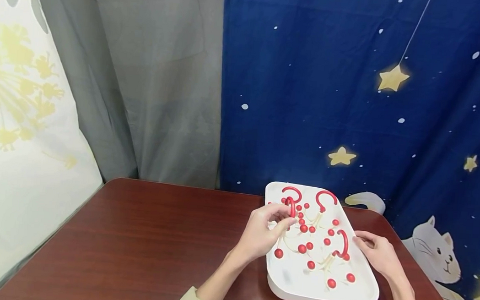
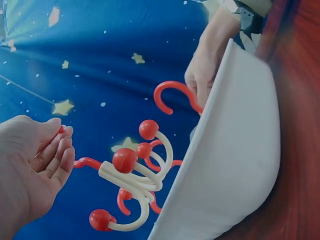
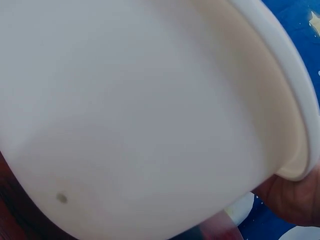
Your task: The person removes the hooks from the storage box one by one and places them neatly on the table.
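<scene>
My left hand (image 1: 265, 229) pinches the red hook (image 1: 292, 207) of a hanger over the far left part of a white plastic basin (image 1: 293, 288). In the left wrist view, cream curved arms (image 2: 132, 176) tipped with red balls (image 2: 125, 160) spread from that hanger's stem. Several more hangers of this kind lie in the basin, among them one with a red hook (image 1: 343, 243) at the near right and another with its red hook (image 1: 326, 197) at the far side. My right hand (image 1: 380, 255) holds the basin's right rim, its fingers partly hidden by the basin in the right wrist view.
The basin stands on a dark red-brown wooden table (image 1: 168, 246), towards its right end. Behind the table hang a grey curtain (image 1: 165, 95) and a blue curtain (image 1: 293, 89) with stars. A white patterned cloth (image 1: 23, 192) hangs along the left side.
</scene>
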A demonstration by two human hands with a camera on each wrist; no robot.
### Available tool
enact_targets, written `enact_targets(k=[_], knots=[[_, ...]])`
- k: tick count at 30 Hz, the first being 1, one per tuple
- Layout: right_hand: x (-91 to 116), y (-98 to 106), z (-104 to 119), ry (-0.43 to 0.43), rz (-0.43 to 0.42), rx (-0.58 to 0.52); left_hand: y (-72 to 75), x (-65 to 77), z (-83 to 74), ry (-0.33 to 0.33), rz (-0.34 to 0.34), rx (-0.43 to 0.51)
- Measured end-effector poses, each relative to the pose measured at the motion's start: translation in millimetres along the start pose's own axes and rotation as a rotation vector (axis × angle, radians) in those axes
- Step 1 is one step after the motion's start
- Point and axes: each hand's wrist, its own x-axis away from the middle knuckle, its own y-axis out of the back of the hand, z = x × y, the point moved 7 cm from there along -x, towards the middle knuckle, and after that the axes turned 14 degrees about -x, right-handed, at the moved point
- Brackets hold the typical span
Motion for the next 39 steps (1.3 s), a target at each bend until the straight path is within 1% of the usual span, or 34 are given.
enact_targets(k=[3,8,16,22,30,35,39], knots=[[-1,0,0,-0.002,-0.002,0.0,7.0,-2.9,4.9,0.006,-0.016,0.002],[-1,-1,-2,-0.011,-0.005,-0.008,19.2,-8.5,13.2,-0.003,-0.043,0.0],[-2,-2,-3,-0.009,-0.008,-0.018,37.8,-13.7,26.6,0.014,-0.073,-0.021],[-1,-2,-5,-0.012,-0.009,-0.026,49.5,-16.2,38.5,0.037,-0.1,-0.011],[0,-1,-6,-0.023,-0.008,-0.03,56.8,-16.7,53.6,0.045,-0.13,-0.013],[0,-2,-5,-0.016,-0.015,-0.028,61.4,-18.1,62.9,0.06,-0.135,-0.009],[0,-2,-4,-0.01,-0.015,-0.03,64.8,-20.5,72.7,0.074,-0.142,-0.024]])
